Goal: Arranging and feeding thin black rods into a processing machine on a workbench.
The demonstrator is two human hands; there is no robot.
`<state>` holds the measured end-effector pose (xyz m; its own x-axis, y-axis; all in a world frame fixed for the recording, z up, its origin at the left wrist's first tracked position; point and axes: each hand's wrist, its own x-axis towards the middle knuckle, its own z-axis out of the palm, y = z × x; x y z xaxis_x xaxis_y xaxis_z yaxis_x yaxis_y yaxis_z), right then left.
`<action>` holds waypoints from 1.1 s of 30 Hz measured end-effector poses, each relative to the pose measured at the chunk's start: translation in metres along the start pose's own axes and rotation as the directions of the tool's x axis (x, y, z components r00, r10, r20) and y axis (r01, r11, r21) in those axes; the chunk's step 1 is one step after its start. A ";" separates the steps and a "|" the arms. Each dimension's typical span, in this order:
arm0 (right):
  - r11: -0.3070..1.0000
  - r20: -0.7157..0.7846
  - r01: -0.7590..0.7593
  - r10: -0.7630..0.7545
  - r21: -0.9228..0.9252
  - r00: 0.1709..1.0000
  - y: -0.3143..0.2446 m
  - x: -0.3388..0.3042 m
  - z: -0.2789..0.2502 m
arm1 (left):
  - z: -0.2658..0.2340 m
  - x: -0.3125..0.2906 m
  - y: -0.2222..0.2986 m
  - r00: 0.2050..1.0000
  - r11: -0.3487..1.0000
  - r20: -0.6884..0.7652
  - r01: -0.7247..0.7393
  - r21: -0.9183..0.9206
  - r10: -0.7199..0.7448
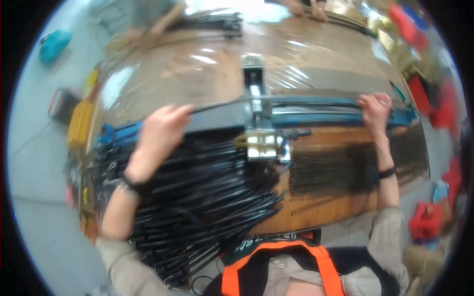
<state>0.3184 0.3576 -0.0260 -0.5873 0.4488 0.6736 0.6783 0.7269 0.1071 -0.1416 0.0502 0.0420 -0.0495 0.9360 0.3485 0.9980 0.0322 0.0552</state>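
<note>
My left hand is closed on the end of a thin dark rod. The rod runs rightward to a metal clamp fixture in the middle of a long blue rail. Over the rail's right part is my right hand, its fingers closed together; what they hold is too blurred to make out. Below the fixture sits a pale block with a yellowish hose. A large heap of black rods lies under and beside my left forearm.
Thin brown-grey rods lie in a bundle at right on the wooden table. Across the table, other people's hands are near more rods. A yellow case stands at the left edge, and a red object at lower right.
</note>
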 end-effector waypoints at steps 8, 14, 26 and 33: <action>0.992 -0.043 -0.061 0.066 0.109 0.997 0.040 -0.034 0.002 | 0.074 0.061 0.040 0.988 0.975 -0.073 -0.145 -0.168 0.135; 0.977 -0.048 -0.114 0.124 0.178 0.991 0.039 -0.033 0.014 | 0.087 0.062 0.039 0.998 0.955 -0.055 -0.056 -0.290 0.042; 0.997 0.014 0.044 -0.045 0.062 0.999 -0.034 -0.034 -0.012 | 0.094 0.066 0.035 0.998 0.957 0.047 -0.035 -0.287 0.050; 0.929 0.085 0.054 -0.091 0.366 0.992 -0.110 -0.055 -0.030 | 0.086 0.070 0.052 0.996 0.980 0.090 0.029 -0.198 -0.011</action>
<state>0.2896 0.2376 -0.0532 -0.6818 0.4231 0.5967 0.4367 0.8899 -0.1320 -0.0900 0.1478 -0.0115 -0.0571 0.9633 0.2622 0.9682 -0.0106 0.2498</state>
